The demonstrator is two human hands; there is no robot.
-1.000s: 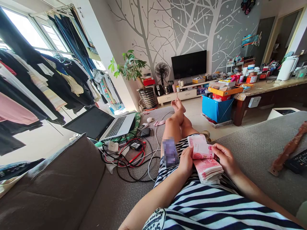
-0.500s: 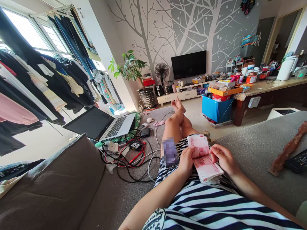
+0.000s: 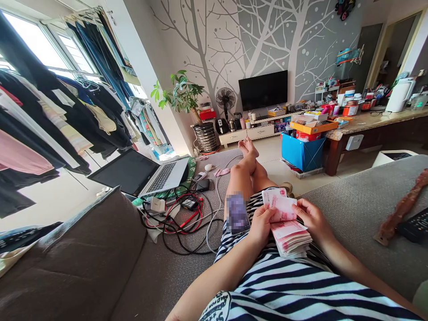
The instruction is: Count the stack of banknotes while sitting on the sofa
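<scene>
Over the striped clothing (image 3: 301,285) on the lap, a wad of pink banknotes (image 3: 291,241) is being gripped by the left hand (image 3: 261,226), while the edge of a raised note (image 3: 284,208) is being pinched by the right hand (image 3: 313,219). Beside the left hand, a phone (image 3: 238,216) is being supported by the thigh; tangled cables (image 3: 191,224) are being borne by the sofa (image 3: 160,272).

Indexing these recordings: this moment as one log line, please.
left hand: holds banknotes | right hand: fingers at raised note's edge | phone: on lap
</scene>
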